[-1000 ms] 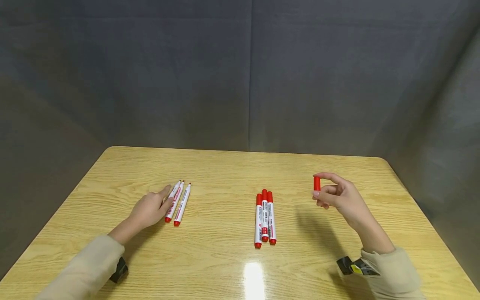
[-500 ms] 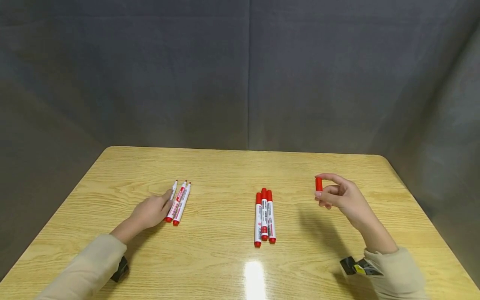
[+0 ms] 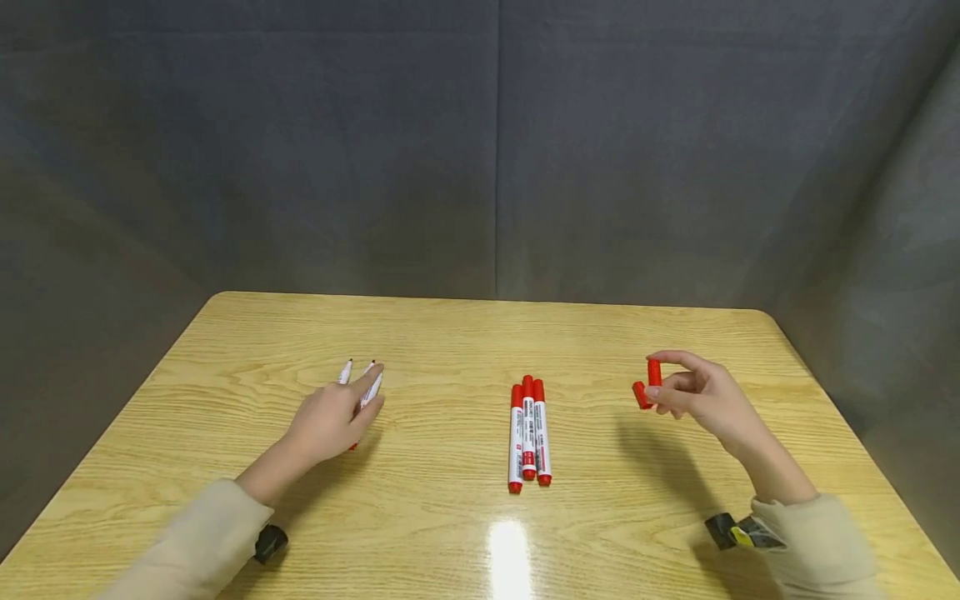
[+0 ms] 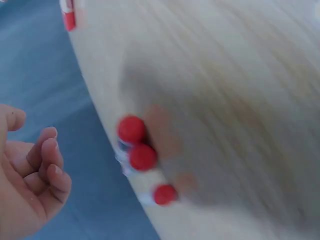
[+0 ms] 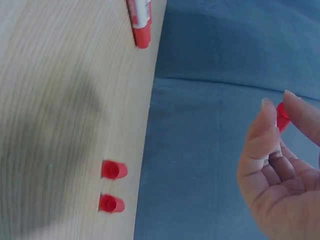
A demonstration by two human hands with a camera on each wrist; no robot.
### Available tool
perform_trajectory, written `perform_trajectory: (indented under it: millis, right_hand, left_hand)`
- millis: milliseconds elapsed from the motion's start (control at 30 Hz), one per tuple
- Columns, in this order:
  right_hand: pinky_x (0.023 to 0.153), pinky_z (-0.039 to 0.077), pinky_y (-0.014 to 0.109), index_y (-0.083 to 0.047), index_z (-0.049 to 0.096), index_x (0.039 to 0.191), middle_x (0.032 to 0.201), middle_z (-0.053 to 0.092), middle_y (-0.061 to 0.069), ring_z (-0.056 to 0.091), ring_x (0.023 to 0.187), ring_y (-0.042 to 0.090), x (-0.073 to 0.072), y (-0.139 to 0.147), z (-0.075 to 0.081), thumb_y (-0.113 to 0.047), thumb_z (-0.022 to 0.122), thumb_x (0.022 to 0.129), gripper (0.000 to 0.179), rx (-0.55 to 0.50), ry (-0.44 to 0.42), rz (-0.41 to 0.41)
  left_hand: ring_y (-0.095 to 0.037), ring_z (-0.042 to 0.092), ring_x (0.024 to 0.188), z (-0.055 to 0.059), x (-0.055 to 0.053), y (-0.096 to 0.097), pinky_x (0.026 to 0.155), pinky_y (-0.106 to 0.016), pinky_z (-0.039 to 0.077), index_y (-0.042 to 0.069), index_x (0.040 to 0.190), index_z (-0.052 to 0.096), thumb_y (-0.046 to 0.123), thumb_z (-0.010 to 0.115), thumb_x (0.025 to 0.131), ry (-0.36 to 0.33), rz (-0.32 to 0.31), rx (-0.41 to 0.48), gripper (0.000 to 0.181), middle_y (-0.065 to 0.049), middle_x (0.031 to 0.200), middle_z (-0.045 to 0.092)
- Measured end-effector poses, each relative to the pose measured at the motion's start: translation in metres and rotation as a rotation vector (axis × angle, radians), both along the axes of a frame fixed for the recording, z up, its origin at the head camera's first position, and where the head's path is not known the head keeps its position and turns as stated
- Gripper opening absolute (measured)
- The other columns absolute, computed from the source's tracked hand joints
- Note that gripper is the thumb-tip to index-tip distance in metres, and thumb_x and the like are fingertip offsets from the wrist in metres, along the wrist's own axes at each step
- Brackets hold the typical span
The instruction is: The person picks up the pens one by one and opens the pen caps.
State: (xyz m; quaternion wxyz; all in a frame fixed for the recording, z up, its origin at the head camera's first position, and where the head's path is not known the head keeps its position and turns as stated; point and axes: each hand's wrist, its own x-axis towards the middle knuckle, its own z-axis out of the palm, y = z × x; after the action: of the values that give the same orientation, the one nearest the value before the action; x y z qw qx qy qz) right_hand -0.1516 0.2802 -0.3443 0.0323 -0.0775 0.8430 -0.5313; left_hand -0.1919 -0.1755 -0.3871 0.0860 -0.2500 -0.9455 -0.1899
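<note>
My left hand (image 3: 330,425) is over the uncapped white markers (image 3: 346,372) on the left side of the table, covering much of them. Its fingers are loosely bent and hold nothing; in the left wrist view the red marker ends (image 4: 143,157) lie apart from that hand. Between thumb and index finger, my right hand (image 3: 705,400) pinches a red marker cap (image 3: 654,372) above the table. A loose red cap (image 3: 641,394) shows just left of it in the head view. The right wrist view reveals two loose caps (image 5: 114,170) side by side on the wood.
Three capped red-and-white markers (image 3: 528,433) lie together mid-table, between the hands. The wooden table (image 3: 450,333) ends at a dark grey cloth (image 3: 375,167) behind it.
My left hand has let go of the leftmost marker and shifted right across the others. My right hand has drifted right with its cap, and a loose cap now shows beside it.
</note>
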Motion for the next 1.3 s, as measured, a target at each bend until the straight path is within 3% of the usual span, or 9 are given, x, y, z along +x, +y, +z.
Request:
perform_trajectory:
  millis: [167,367,667,1000,1167,1300]
  right_hand:
    - [0.06,0.047,0.029,0.001,0.044,0.128,0.078,0.062,0.007,0.055,0.064,0.015,-0.004,0.009,-0.006,-0.013,0.063,0.087,0.048,0.042,0.002,-0.031]
    - [0.056,0.047,0.028,0.004,0.046,0.125,0.082,0.06,0.004,0.056,0.063,0.014,-0.01,0.021,-0.013,-0.01,0.063,0.086,0.045,0.071,0.036,-0.075]
    - [0.059,0.048,0.028,0.008,0.041,0.129,0.093,0.056,0.014,0.06,0.072,0.013,-0.018,0.042,-0.024,-0.01,0.06,0.088,0.049,0.145,-0.016,-0.076]
    - [0.057,0.047,0.031,0.011,0.041,0.13,0.099,0.055,0.024,0.054,0.071,0.009,-0.032,0.053,-0.035,-0.006,0.063,0.085,0.053,0.235,-0.051,-0.094]
    - [0.057,0.048,0.03,0.014,0.046,0.125,0.098,0.059,0.026,0.057,0.075,0.016,-0.042,0.058,-0.045,-0.005,0.066,0.08,0.053,0.343,-0.033,-0.092]
    - [0.059,0.048,0.03,0.016,0.051,0.117,0.094,0.062,0.027,0.06,0.08,0.028,-0.049,0.06,-0.052,-0.003,0.07,0.075,0.05,0.424,0.002,-0.065]
  left_hand:
    - [-0.001,0.025,0.038,0.009,0.008,0.016,0.036,-0.019,0.021,0.0,0.13,0.051,0.021,0.054,0.092,0.039,-0.055,0.032,0.043,0.011,0.046,0.033]
    - [0.0,0.026,0.039,0.016,0.017,0.035,0.037,-0.019,0.025,0.0,0.132,0.049,0.021,0.054,0.092,0.014,-0.105,0.073,0.045,0.012,0.048,0.035]
    - [0.002,0.028,0.042,0.023,0.032,0.064,0.04,-0.018,0.028,0.001,0.13,0.051,0.02,0.057,0.09,0.034,-0.196,0.138,0.044,0.012,0.05,0.036]
    - [0.002,0.029,0.044,0.035,0.046,0.089,0.043,-0.017,0.029,0.0,0.131,0.049,0.021,0.056,0.09,0.038,-0.302,0.166,0.046,0.012,0.051,0.038]
    - [0.001,0.03,0.043,0.031,0.047,0.102,0.043,-0.017,0.03,0.001,0.133,0.047,0.023,0.054,0.091,-0.005,-0.313,0.158,0.048,0.012,0.05,0.037]
    - [0.0,0.03,0.04,0.025,0.047,0.116,0.039,-0.018,0.028,0.001,0.136,0.043,0.025,0.055,0.091,-0.091,-0.311,0.12,0.052,0.012,0.047,0.036]
